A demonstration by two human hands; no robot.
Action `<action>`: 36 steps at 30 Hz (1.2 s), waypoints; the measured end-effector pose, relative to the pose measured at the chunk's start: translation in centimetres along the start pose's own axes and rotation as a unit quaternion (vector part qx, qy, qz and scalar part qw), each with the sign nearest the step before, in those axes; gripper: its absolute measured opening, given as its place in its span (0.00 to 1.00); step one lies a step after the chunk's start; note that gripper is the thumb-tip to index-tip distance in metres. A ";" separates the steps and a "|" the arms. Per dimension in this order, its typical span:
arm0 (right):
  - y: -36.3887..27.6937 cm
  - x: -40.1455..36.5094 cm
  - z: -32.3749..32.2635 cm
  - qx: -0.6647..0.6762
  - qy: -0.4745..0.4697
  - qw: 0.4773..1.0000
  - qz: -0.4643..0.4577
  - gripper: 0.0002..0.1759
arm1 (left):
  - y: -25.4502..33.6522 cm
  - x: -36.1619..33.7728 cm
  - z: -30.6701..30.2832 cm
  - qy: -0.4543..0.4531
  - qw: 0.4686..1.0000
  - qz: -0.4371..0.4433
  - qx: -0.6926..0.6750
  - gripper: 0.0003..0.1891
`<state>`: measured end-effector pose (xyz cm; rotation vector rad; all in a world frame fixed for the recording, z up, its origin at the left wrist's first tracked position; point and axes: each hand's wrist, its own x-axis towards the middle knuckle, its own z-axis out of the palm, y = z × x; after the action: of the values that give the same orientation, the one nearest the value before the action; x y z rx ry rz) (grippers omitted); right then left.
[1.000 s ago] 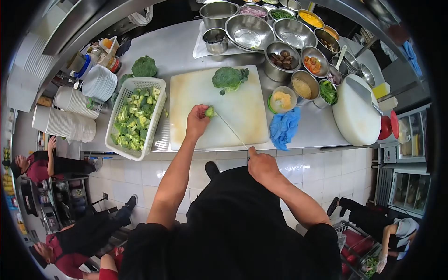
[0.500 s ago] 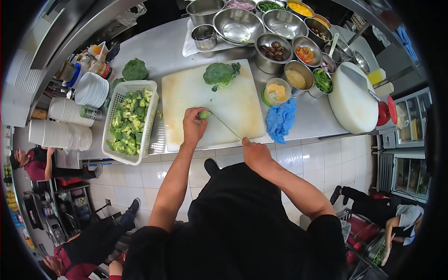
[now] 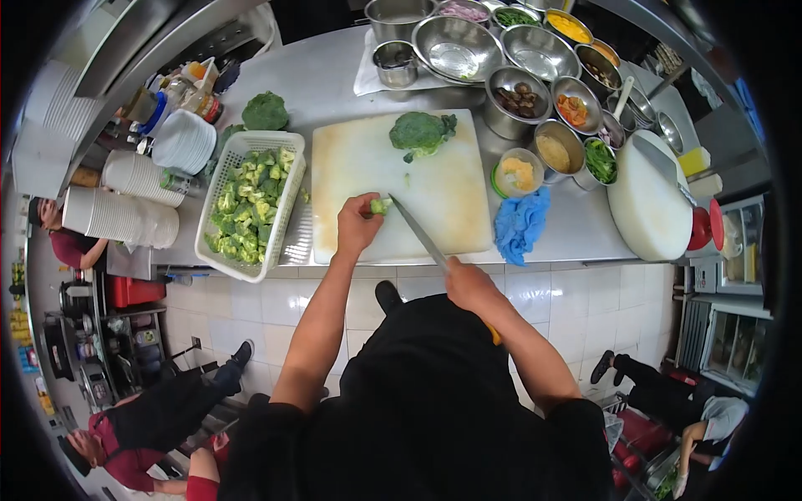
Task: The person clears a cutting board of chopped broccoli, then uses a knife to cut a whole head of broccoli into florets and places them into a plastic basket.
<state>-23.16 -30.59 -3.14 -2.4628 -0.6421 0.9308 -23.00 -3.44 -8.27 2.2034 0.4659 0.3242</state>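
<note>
My left hand (image 3: 359, 224) is closed, pinching a small broccoli floret (image 3: 380, 204) over the white cutting board (image 3: 347, 154). In my right hand (image 3: 470, 286) is a knife (image 3: 424, 237), gripped at the handle. Its blade slants up and left, with the tip just right of the floret. A large broccoli head (image 3: 418, 134) lies at the far part of the board, with a small green scrap between it and my hands. Left of the board, a white plastic basket (image 3: 286, 203) holds many cut florets (image 3: 255, 200).
Behind the basket sits another broccoli head (image 3: 265, 111). Stacked white bowls (image 3: 125, 219) line the left. Right of the board are a blue cloth (image 3: 520, 224), a tub of yellowish paste (image 3: 518, 174) and several metal bowls (image 3: 458, 48). Other people stand at the lower left and lower right.
The whole view has shifted, so the counter appears farther right. The knife has turned to show its broad blade, and its tip has come away slightly from the floret.
</note>
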 end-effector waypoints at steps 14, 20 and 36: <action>2.7 -1.4 0.5 0.118 -0.010 0.993 -0.004 0.14 | -1.0 3.4 -13.3 0.129 0.553 -0.135 -0.812 0.19; 2.2 -0.9 1.0 0.088 0.000 0.996 0.008 0.16 | 3.5 7.8 -5.2 0.005 0.911 -0.176 -0.373 0.21; 2.0 -3.4 -0.5 0.033 0.170 0.985 0.023 0.14 | 5.1 13.2 2.6 0.011 0.998 0.049 -0.047 0.18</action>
<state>-24.56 -34.17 -2.15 -2.5030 -0.4307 0.5164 -9.03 -2.46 -4.91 2.1375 0.3488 0.4153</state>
